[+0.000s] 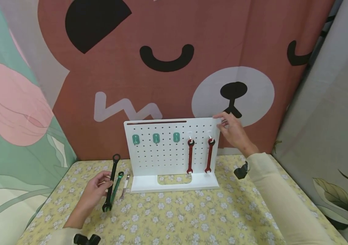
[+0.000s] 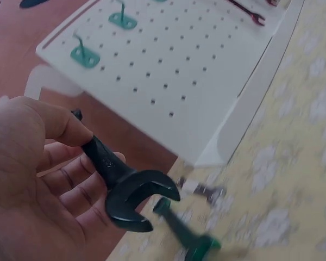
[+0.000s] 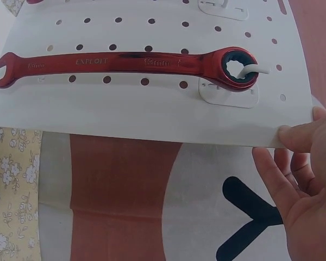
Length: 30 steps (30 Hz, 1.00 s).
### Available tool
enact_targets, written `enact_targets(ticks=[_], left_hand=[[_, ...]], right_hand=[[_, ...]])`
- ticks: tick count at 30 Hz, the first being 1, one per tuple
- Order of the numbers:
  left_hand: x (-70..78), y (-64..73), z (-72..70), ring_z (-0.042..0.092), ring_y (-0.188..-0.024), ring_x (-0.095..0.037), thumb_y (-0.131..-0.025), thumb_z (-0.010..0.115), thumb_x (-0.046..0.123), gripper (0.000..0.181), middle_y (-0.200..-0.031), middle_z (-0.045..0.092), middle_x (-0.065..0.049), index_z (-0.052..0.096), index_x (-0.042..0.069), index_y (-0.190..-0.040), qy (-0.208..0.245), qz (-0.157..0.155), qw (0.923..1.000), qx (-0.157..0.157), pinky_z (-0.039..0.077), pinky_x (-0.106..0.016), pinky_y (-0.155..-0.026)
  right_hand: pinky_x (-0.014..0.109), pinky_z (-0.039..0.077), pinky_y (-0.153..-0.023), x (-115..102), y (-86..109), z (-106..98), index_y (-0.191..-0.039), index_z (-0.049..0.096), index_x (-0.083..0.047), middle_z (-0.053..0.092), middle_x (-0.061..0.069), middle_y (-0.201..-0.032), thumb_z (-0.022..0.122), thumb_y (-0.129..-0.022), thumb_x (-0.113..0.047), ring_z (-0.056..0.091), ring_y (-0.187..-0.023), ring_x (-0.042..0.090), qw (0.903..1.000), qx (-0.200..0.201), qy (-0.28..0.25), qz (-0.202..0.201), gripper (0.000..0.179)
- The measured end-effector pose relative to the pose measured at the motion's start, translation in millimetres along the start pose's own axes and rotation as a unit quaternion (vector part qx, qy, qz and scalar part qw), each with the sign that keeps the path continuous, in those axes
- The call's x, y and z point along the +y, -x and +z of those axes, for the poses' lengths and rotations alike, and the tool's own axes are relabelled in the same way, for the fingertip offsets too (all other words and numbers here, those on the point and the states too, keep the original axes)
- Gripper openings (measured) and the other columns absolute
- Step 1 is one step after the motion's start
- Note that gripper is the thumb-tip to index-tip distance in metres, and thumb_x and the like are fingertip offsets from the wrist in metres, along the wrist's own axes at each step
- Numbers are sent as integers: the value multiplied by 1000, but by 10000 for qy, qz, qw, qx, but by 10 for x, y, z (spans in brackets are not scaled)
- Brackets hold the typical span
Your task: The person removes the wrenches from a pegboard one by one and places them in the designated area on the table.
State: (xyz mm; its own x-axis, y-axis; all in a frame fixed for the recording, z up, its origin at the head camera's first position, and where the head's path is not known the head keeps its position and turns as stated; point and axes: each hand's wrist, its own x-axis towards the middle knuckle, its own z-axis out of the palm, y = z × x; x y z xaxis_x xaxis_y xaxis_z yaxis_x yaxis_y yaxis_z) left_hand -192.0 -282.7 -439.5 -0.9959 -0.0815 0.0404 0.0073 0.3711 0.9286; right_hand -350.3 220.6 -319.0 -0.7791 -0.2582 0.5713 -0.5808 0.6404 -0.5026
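Note:
My left hand [image 1: 95, 188] grips a black combination wrench [image 1: 112, 182] by its shaft, ring end up. The wrench's open jaw end points toward the camera in the left wrist view. Beside it on the cloth lie a green wrench [image 1: 117, 187] and a small silver wrench [image 1: 125, 187] with a white label. My right hand [image 1: 233, 131] holds the upper right corner of a white pegboard [image 1: 161, 156], thumb at the front edge in the right wrist view. Two red wrenches hang by their ring ends on white hooks, the outer red wrench [image 3: 125, 62] nearest that hand.
Three green hooks, among them the leftmost hook [image 1: 135, 139], sit bare on the board's upper left. The board stands on a white base [image 1: 174, 187] over a yellow floral tablecloth [image 1: 174, 217]. Behind it hangs a brown bear-print curtain [image 1: 161, 92].

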Motion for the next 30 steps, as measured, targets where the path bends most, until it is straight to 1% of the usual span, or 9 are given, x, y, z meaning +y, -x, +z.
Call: enact_targets(ticks=[3,8,10,13,17,20,22,24,30], left_hand=[[-68,-26,-76,60,-91,-19,-107,58,14,35,-112,59,-15,51,-1,-138,-138,-119,9998,24,54,-38,-70],[-169,-84,-199,60,-93,-20,-106,58,16,38,-111,61,-16,52,-4,-138,-473,-206,9987,-7,54,-38,-70],[-211,-103,-242,60,-93,-20,-106,57,17,39,-110,61,-15,51,-4,-138,-602,-304,9977,-13,53,-38,-71],[-279,-130,-291,60,-91,-20,-106,56,15,39,-108,61,-14,50,-6,-138,-623,-456,9970,-42,53,-37,-71],[-366,-170,-316,55,-78,-20,-105,54,10,35,-103,59,-13,51,-9,-134,-648,-564,9963,-89,51,-35,-63],[-419,-201,-315,51,-69,-20,-103,54,8,34,-102,58,-12,53,-10,-131,-813,-579,9949,-148,47,-34,-57],[-449,-221,-315,50,-70,-20,-102,54,8,33,-102,58,-13,54,-11,-130,-950,-588,9935,-200,46,-34,-57],[-474,-239,-320,49,-69,-21,-102,54,7,33,-102,58,-13,54,-11,-129,-1028,-665,9922,-245,45,-35,-57],[-508,-303,-345,49,-66,-23,-100,55,6,32,-94,59,-12,56,-13,-125,-1246,-809,9883,-350,46,-38,-57]], right_hand=[[50,57,-78,3,2,6,-130,63,-9,56,20,-120,63,-100,5,63,-103,36,10000,5,0,-8,34],[51,57,-79,0,8,6,-129,63,-8,57,21,-119,63,-99,6,63,-103,37,10000,37,-4,-19,33],[51,57,-79,1,9,7,-130,63,-8,57,21,-119,63,-99,6,63,-103,37,10000,27,4,-10,33],[51,57,-79,3,9,10,-130,63,-8,57,20,-119,63,-99,5,64,-103,37,10000,8,26,-7,33],[51,57,-79,6,5,9,-129,64,-8,57,20,-118,63,-99,6,64,-101,37,10000,32,18,-53,33],[51,57,-80,13,2,2,-128,64,-7,57,20,-118,63,-99,7,64,-101,36,9999,69,9,-109,33],[51,57,-80,14,-1,-2,-128,64,-7,57,19,-118,63,-99,7,63,-101,36,9999,80,-9,-130,33],[50,57,-80,12,-2,-1,-129,64,-8,57,19,-118,63,-99,6,63,-101,36,9999,75,-10,-126,33],[50,57,-79,-7,-4,5,-128,64,-7,57,19,-119,64,-99,6,64,-101,36,9999,89,-24,-121,32]])
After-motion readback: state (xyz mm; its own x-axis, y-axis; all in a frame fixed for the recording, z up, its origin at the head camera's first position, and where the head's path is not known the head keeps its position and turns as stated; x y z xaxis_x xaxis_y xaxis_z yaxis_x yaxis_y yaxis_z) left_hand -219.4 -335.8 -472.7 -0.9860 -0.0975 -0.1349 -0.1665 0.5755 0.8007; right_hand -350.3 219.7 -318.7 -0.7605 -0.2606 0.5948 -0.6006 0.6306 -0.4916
